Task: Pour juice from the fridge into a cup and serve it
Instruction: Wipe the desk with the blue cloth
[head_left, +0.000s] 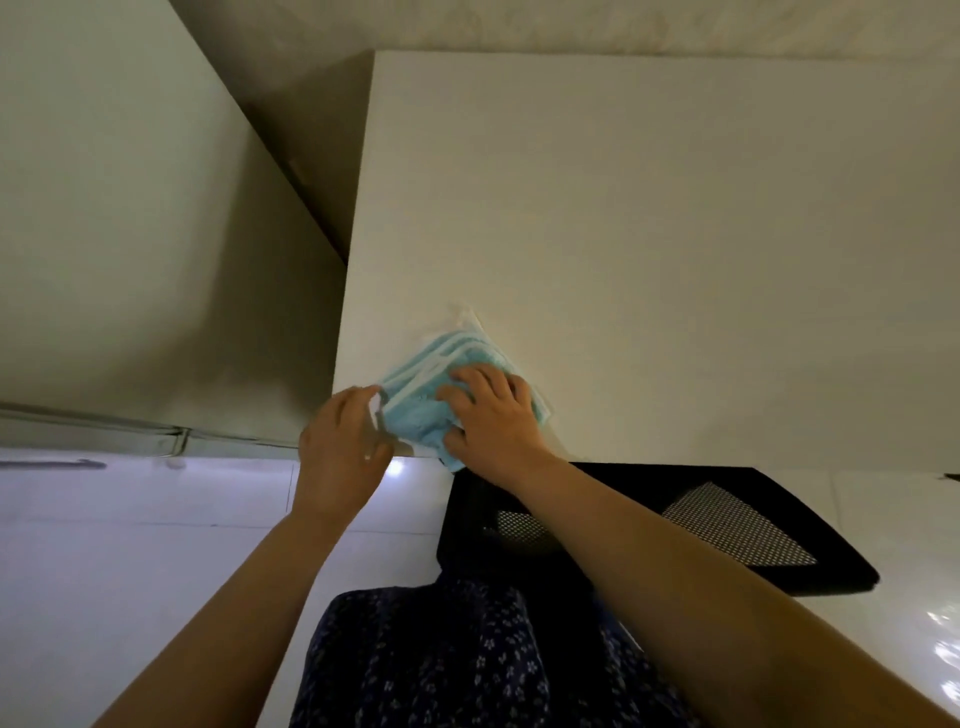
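Observation:
A folded light-blue cloth (441, 384) with white stripes lies at the near-left corner of a white table (649, 234). My right hand (493, 415) presses down on the cloth, its fingers curled into the fabric. At the table's edge, my left hand (337, 452) is closed around a small clear glass-like object (378, 422), which looks like a cup and touches the cloth's left side. Most of that object is see-through and hard to make out. No juice or fridge is in view.
A black mesh chair (753, 525) stands against the table's near edge, under my right forearm. Shiny white floor tiles (130, 571) spread out to the left. A pale wall (130, 234) rises beyond the table's left side.

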